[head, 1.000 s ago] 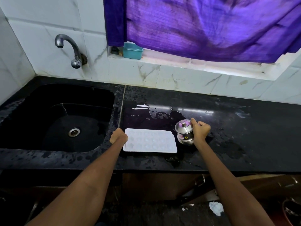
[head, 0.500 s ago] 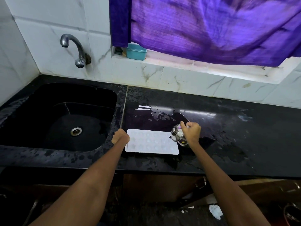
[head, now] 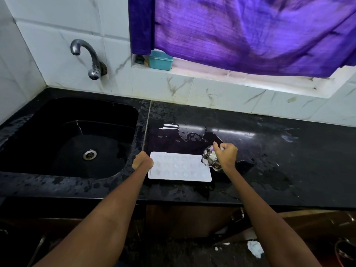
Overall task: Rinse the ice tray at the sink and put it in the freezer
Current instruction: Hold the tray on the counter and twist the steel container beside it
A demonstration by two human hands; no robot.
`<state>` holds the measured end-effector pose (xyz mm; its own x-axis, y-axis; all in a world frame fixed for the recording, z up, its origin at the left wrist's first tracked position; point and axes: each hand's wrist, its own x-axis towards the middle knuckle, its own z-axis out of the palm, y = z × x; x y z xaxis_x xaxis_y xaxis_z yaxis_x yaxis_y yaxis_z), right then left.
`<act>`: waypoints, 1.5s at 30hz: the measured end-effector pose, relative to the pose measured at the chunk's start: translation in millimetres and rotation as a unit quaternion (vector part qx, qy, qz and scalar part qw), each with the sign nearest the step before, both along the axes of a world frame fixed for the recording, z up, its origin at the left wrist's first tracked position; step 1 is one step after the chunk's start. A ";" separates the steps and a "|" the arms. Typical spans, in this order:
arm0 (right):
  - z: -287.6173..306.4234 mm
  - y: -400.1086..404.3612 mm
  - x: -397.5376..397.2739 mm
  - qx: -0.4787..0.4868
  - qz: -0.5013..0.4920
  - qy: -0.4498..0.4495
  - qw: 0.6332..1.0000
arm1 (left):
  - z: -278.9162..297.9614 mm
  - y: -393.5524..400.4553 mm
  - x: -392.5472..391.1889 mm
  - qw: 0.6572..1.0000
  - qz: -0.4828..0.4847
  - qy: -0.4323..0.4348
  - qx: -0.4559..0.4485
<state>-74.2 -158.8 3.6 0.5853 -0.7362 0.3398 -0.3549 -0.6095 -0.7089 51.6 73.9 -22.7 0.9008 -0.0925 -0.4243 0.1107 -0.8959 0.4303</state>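
Ice tray: the white ice tray (head: 180,168) lies flat on the wet black bench (head: 269,155), just right of the sink (head: 65,135) and near the front edge.
Left hand: the left hand (head: 143,162) is at the tray's left end, fingers curled round that edge as far as the view tells; it looks to be steadying the tray.
Right hand: the right hand (head: 227,155) grips a small steel pot (head: 210,157) with a knobbed lid, tilted left over the tray's right end. Whether anything is pouring out cannot be seen.
Step in hand: judged from this, water is being tipped from the pot into the tray, either to rinse or to fill it.
Doing it well: tilt slowly and keep the pot's lip low over the cells, so the water does not splash onto the bench. Keep the left grip firm so the light tray does not slide on the wet stone. To rinse at the sink, lift the tray level and carry it left over the rim.
Around: a tap (head: 87,58) on the tiled wall above the sink, a teal tub (head: 160,60) on the window ledge, a purple curtain (head: 250,31) above.
In the way: puddles on the bench make it slippery; nothing stands between tray and sink. The freezer is not in view.
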 end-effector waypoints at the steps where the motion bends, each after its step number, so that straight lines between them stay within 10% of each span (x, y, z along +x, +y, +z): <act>1: 0.1 0.2 0.2 0.001 -0.001 0.001 1.000 | 0.1 0.1 0.1 1.000 0.000 0.000 0.000; 20: 6.7 -7.7 -1.9 0.141 -0.069 -0.087 0.984 | -3.0 -1.3 1.6 1.000 -0.006 -0.007 0.008; 45: 3.4 27.9 19.7 -0.021 0.061 0.003 0.998 | -7.0 0.6 5.1 1.000 0.006 0.006 -0.019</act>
